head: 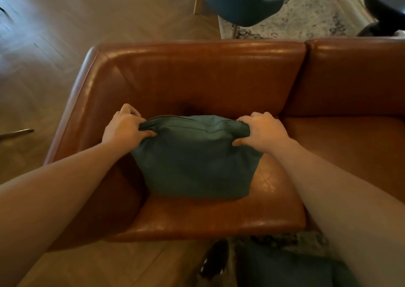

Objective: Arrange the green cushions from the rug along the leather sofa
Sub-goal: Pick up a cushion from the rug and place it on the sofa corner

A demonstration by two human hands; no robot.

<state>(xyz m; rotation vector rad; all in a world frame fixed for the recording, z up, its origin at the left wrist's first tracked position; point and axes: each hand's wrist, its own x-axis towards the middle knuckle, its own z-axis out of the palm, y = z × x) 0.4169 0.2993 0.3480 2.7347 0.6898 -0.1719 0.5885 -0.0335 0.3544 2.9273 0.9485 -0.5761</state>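
A green cushion [192,159] stands on the left seat of the brown leather sofa [197,78], its zipped top edge near the backrest. My left hand [125,126] grips the cushion's top left corner and my right hand [260,131] grips its top right corner. Another green cushion [285,267] lies on the patterned rug [291,240] in front of the sofa, at the bottom of the view, partly hidden by my right forearm.
The sofa's left armrest [72,115] is close beside the held cushion. The right seat [350,146] holds nothing. Behind the sofa stand a blue chair [241,1] and a dark round stool [385,3] on a pale rug. A dark shoe [214,260] rests on the floor.
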